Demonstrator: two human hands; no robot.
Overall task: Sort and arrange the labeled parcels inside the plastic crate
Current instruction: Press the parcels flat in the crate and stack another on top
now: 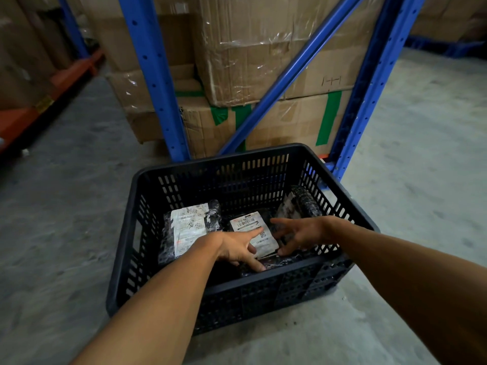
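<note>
One black slotted crate (263, 285) sits on the concrete floor (66, 206), and three dark plastic-wrapped parcels show inside it, each with a white label.

The left parcel (188, 227) lies flat against the left wall, label up; its print is too small to read. The left hand (234, 248) reaches over the near rim with fingers spread, the index finger lying across the label of the middle parcel (254, 233) and the thumb down at that parcel's near edge. It touches the parcel, but a firm grip cannot be told.

The middle parcel lies flat near the crate's centre. Its label carries a barcode under a line that seems to read "310 BAL"; the rest is illegible. The right hand (303, 235) comes in from the right with fingers open and spread, its lower fingertips at the parcel's right edge, closed around nothing.

The right parcel (300, 204) stands tilted against the far right wall, its label partly seen and blurred.

Behind the crate rise two blue rack posts (155, 75) with a diagonal brace, and stacked cardboard boxes (263, 48), some with green tape.
</note>
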